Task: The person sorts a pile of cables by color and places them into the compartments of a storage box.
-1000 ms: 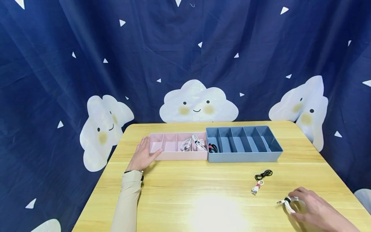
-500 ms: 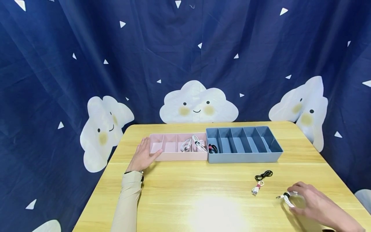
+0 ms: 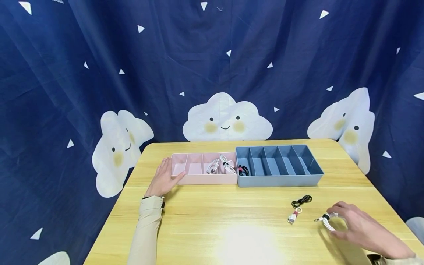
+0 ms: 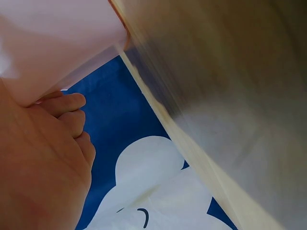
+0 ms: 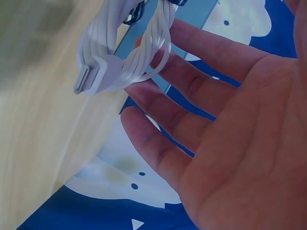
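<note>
My right hand (image 3: 359,228) pinches a coiled white charging cable (image 3: 328,222) bound with a black tie, above the right part of the table. In the right wrist view the cable's white plug (image 5: 98,76) points away from the fingers. My left hand (image 3: 163,179) rests against the left end of a pink divided box (image 3: 205,179), its thumb at the front rim and fingers along the side. White coiled cables (image 3: 227,165) lie in the pink box's right compartments. Beside it a blue divided box (image 3: 279,180) holds a black cable with a red tie (image 3: 243,170) in its leftmost compartment.
On the table (image 3: 205,224) in front of the blue box lie a coiled black cable (image 3: 301,201) and a small white cable with a red tie (image 3: 294,216). A dark blue curtain (image 3: 165,73) with clouds hangs behind the table.
My right hand has lifted the white cable slightly and moved it a little away from me. The left hand has stayed on the pink box.
</note>
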### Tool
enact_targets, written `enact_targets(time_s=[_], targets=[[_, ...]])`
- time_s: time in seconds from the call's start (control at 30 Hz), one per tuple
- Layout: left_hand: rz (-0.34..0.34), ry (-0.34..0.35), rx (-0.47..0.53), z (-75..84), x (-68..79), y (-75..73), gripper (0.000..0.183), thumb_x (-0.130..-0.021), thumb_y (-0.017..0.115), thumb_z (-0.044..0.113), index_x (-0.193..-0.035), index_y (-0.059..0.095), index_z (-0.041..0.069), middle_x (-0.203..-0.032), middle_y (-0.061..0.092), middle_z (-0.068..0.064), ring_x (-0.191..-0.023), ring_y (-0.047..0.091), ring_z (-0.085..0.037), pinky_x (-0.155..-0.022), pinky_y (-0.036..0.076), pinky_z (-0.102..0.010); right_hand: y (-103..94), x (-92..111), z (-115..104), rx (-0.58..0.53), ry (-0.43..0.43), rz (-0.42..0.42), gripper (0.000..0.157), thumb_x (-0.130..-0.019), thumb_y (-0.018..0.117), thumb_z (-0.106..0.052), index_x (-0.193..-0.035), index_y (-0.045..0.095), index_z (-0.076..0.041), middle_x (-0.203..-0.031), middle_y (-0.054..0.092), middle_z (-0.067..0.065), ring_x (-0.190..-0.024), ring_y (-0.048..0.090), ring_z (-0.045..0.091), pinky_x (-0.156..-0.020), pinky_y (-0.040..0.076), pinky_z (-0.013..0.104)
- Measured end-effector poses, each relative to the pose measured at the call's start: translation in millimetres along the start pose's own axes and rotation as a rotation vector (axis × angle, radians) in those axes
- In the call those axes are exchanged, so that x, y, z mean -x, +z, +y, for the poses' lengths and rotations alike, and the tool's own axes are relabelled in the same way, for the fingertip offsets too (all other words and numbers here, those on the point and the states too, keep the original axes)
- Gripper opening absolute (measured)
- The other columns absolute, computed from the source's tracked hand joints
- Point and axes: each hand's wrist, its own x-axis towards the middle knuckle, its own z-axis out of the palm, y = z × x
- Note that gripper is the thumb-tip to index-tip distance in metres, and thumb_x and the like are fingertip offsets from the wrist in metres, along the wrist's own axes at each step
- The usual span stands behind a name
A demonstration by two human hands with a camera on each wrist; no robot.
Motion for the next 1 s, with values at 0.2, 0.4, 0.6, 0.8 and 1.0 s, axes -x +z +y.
enact_targets(time_s=[0.2, 0.4, 0.6, 0.8, 1.0], targets=[[-0.004, -0.001, 0.007, 0.4, -0.5, -0.4, 0.105, -0.091, 0.041, 0.073, -0.156, 0.01, -0.003, -0.165, 0.011, -0.021, -0.155, 0.005, -0.036, -0.126, 0.009, -0.055, -4.5, -6.7, 0.7, -0.004, 0.017, -0.036, 0.051, -0.056, 0.092, -0.034, -0.099, 0.072, -0.017, -0.098, 0.062, -0.009, -0.083, 0.06, 0.011, -0.068, 0.053, 0.031], [0.001, 0.001, -0.002, 0.3, -0.4, 0.0, 0.107, -0.09, 0.039, 0.076, -0.156, 0.01, -0.003, -0.165, 0.012, -0.021, -0.155, 0.005, -0.036, -0.126, 0.01, -0.056, -9.2, -13.0, -0.4, -0.006, -0.003, -0.024, 0.05, -0.058, 0.092, -0.034, -0.1, 0.071, -0.016, -0.098, 0.061, -0.012, -0.084, 0.06, 0.011, -0.069, 0.053, 0.031], [0.006, 0.007, -0.005, 0.0, -0.6, 0.0, 0.106, -0.091, 0.039, 0.075, -0.156, 0.01, -0.003, -0.165, 0.012, -0.021, -0.155, 0.007, -0.038, -0.126, 0.01, -0.056, -13.7, -21.7, -3.1, -0.013, 0.007, -0.033, 0.046, -0.06, 0.091, -0.034, -0.099, 0.071, -0.018, -0.098, 0.061, -0.012, -0.084, 0.06, 0.011, -0.069, 0.052, 0.03], [0.018, 0.013, -0.007, 1.6, 0.3, -1.7, 0.106, -0.091, 0.041, 0.074, -0.156, 0.01, -0.004, -0.164, 0.014, -0.023, -0.154, 0.008, -0.039, -0.125, 0.011, -0.057, -14.3, -30.4, -4.6, -0.009, -0.024, 0.019, 0.047, -0.058, 0.091, -0.031, -0.098, 0.072, -0.017, -0.1, 0.063, -0.01, -0.086, 0.061, 0.015, -0.072, 0.053, 0.034], [0.01, 0.004, 0.001, 2.0, 1.3, -0.8, 0.105, -0.091, 0.041, 0.073, -0.156, 0.011, -0.004, -0.164, 0.013, -0.023, -0.154, 0.008, -0.039, -0.125, 0.011, -0.057, -17.1, -36.3, -7.0, -0.011, -0.019, -0.007, 0.048, -0.059, 0.091, -0.032, -0.1, 0.071, -0.016, -0.102, 0.064, -0.008, -0.09, 0.062, 0.017, -0.074, 0.054, 0.037]])
